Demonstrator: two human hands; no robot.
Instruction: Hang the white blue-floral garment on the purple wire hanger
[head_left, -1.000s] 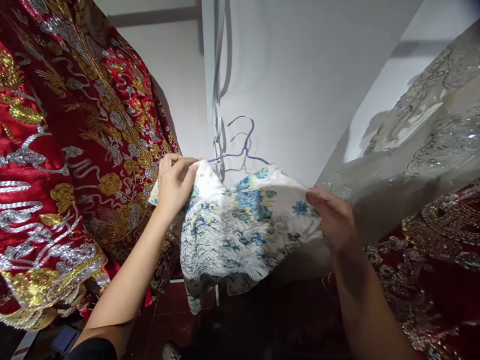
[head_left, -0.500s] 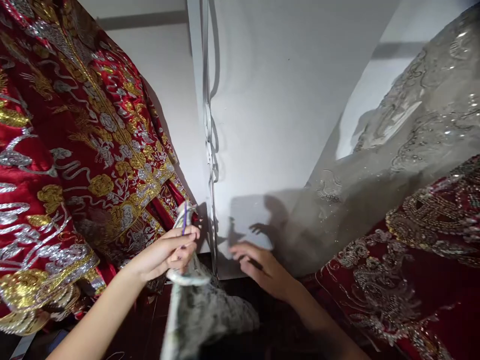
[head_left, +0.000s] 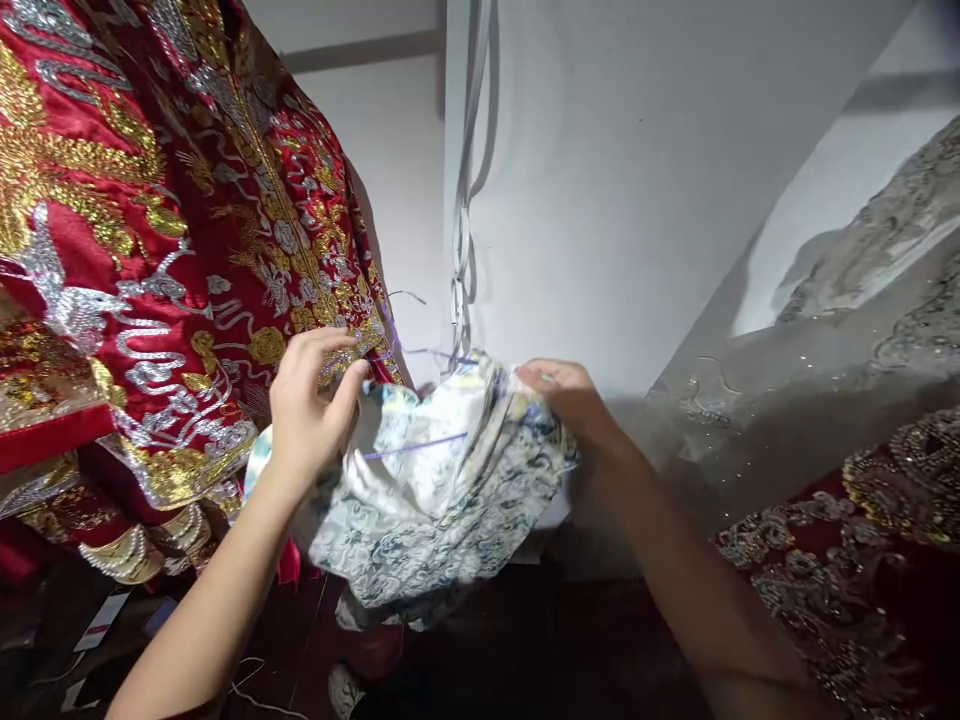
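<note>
A white garment with blue and yellow flowers (head_left: 427, 500) hangs bunched between my hands in the middle of the view. A thin purple wire hanger (head_left: 420, 445) runs through it, and its hook pokes up behind. My left hand (head_left: 307, 415) pinches the garment's left top edge, fingers closed on the cloth. My right hand (head_left: 566, 395) grips the right top edge, fingers curled into the fabric.
A red robe with gold and silver embroidery (head_left: 150, 250) hangs close on the left. A grey beaded gown (head_left: 847, 330) and another red embroidered garment (head_left: 862, 540) hang on the right. A white wall corner with a white cable (head_left: 461, 230) stands behind. The floor below is dark.
The garment hung low from my left hand alone half a second ago. Now both hands hold it up again, and my right hand has taken its right edge.
</note>
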